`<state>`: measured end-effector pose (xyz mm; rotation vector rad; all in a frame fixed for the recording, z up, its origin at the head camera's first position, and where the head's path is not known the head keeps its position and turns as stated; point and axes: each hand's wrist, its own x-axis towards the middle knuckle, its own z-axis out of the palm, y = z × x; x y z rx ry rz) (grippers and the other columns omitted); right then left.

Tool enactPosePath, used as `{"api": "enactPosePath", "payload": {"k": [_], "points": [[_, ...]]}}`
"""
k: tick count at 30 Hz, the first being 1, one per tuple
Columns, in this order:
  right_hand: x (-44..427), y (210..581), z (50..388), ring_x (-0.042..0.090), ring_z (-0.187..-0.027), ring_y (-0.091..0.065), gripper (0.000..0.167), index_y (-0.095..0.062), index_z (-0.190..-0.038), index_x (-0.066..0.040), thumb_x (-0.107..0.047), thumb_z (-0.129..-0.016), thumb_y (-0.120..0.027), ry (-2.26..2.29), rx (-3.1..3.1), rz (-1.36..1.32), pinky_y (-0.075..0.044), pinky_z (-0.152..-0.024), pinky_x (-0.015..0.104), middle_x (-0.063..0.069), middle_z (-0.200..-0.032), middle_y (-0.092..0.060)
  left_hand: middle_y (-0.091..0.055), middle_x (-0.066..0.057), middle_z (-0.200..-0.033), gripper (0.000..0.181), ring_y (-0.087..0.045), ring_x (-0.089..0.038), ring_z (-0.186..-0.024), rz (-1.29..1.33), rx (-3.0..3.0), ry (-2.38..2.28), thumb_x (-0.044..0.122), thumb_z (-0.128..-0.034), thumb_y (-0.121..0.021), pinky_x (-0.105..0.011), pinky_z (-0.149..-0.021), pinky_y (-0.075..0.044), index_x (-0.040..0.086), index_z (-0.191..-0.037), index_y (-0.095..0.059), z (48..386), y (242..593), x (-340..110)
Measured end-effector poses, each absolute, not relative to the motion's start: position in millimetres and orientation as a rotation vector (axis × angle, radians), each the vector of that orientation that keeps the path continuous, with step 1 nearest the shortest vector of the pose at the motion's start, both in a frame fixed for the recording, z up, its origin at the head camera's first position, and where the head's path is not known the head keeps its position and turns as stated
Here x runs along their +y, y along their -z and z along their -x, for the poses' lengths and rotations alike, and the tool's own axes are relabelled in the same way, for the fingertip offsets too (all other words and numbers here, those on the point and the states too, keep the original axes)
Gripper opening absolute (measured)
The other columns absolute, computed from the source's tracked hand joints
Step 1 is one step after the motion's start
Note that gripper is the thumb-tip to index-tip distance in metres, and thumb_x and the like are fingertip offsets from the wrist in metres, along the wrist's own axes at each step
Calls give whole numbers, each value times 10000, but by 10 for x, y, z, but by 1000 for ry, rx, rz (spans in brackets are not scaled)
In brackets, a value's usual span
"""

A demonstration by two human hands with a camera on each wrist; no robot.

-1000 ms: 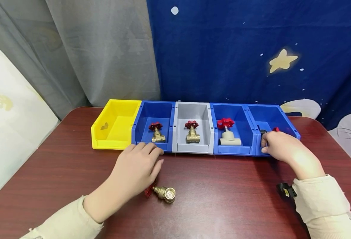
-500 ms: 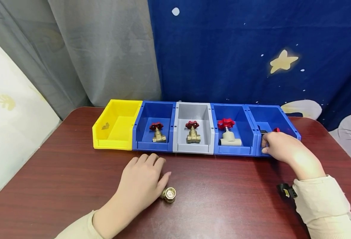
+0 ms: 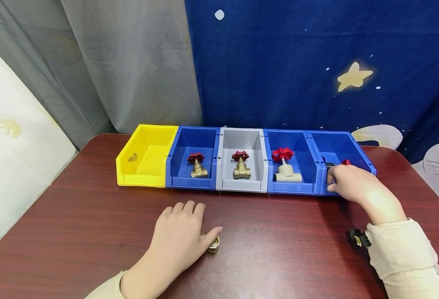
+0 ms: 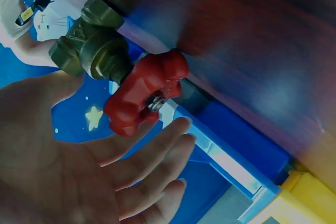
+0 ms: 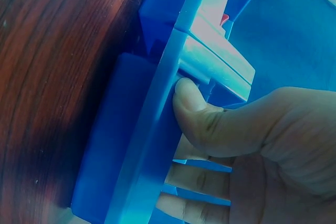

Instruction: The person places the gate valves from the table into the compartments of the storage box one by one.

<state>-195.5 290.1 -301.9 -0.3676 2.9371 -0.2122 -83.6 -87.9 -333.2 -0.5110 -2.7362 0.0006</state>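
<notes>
A brass gate valve (image 3: 213, 246) lies on the table under my left hand (image 3: 180, 238); only its open end shows in the head view. In the left wrist view the valve's red handwheel (image 4: 144, 93) faces the fingers, which are loosely extended and not closed round it. The thumb lies beside the brass body (image 4: 97, 45). My right hand (image 3: 355, 185) reaches over the front of the rightmost blue bin (image 3: 367, 166), thumb (image 5: 191, 95) by its rim and fingers inside. Beside those fingers show a black part (image 3: 329, 164) and a bit of red. Whether they grip anything is hidden.
Left of that bin, a blue bin (image 3: 292, 139) holds a beige valve (image 3: 287, 172) with a red handwheel. The grey bin (image 3: 242, 137) and another blue bin (image 3: 198, 137) each hold a brass valve. A yellow bin (image 3: 141, 180) ends the row. Curtains hang behind.
My left hand has drawn back from near the blue bin's front edge towards me, and now covers most of the brass gate valve. The right hand stays where it was.
</notes>
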Motion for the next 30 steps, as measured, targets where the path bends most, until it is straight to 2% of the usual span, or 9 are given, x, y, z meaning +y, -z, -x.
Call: {"api": "enactPosePath", "payload": {"k": [9,12,17,21,30], "points": [[2905,3012,1966,214,-650,-510,128,-649,-809,-15,-87,-869,-737,204,2932,366,-456,-642,440,40,-681,-539,-625,-104,-769,757,-585,-267,-696,465,-2861,-50,737,-783,-631,-412,-652,-495,7,-983,-642,764,3280,-830],[2907,3014,1964,212,-648,-508,131,-647,-805,-17,-86,-870,-736,203,2931,369,-450,-639,433,39,-679,-535,-602,-96,-737,799,-576,-266,-679,448,-2910,-63,783,-764,-607,-413,-639,-488,7,-949,-621,752,3284,-804],[2909,3019,1961,212,-647,-507,133,-643,-806,-15,-85,-870,-737,211,2927,366,-447,-636,425,40,-676,-532,-528,-71,-654,799,-546,-249,-629,470,-2886,-115,814,-704,-633,-391,-606,-465,28,-833,-570,735,3327,-773],[2911,3026,1961,214,-644,-507,134,-639,-802,-20,-84,-866,-738,209,2936,372,-447,-633,427,38,-676,-538,-484,-59,-641,805,-528,-239,-610,495,-2852,-159,810,-658,-676,-386,-598,-452,28,-813,-560,727,3373,-764],[2914,3036,1971,214,-641,-507,133,-641,-793,-24,-82,-859,-741,201,2948,386,-454,-636,439,33,-679,-552,-429,-40,-672,695,-505,-218,-633,543,-2867,-206,690,-666,-760,-360,-574,-422,36,-803,-569,730,3427,-751]]}}
